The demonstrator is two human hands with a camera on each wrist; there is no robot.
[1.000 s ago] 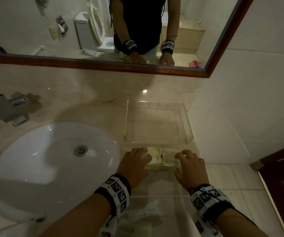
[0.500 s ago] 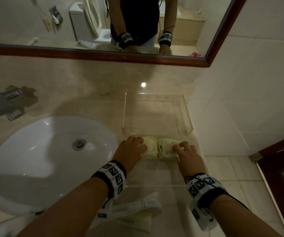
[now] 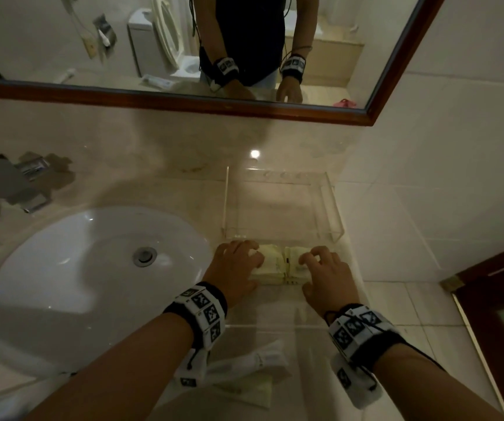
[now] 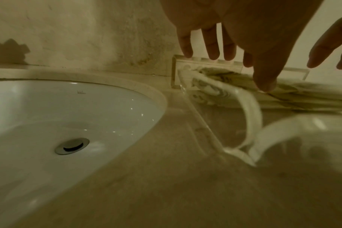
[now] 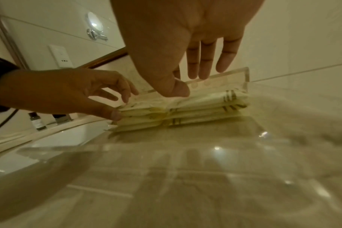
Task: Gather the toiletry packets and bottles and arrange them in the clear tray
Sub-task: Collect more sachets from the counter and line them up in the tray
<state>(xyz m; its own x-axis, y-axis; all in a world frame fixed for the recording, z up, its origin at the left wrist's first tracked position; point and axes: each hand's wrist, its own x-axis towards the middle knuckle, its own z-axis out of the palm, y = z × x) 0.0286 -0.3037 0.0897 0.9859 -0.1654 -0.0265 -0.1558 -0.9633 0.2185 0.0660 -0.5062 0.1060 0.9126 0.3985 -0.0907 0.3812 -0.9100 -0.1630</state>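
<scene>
A stack of pale yellow toiletry packets (image 3: 276, 265) (image 5: 185, 108) lies at the far end of a clear tray (image 3: 275, 314) on the counter. My left hand (image 3: 244, 253) touches the stack's left end, thumb (image 5: 115, 115) against its side and fingers over the top. My right hand (image 3: 314, 256) rests on the right end, thumb (image 5: 178, 91) pressing on the top packet, its fingers straight. Neither hand grips anything. A white tube packet (image 3: 253, 360) and a yellow-green packet (image 3: 244, 387) lie near the counter's front edge. A small dark bottle (image 5: 37, 121) stands beyond the sink.
A second clear acrylic tray (image 3: 281, 208) stands right behind the stack, against the wall. The white sink (image 3: 92, 268) lies to the left, with the faucet (image 3: 17, 183) behind it. A tiled wall closes the right side and a mirror (image 3: 184, 41) hangs above.
Both hands have nudged the packet stack slightly further away, up to the back tray's edge, and their fingers have shifted on its ends.
</scene>
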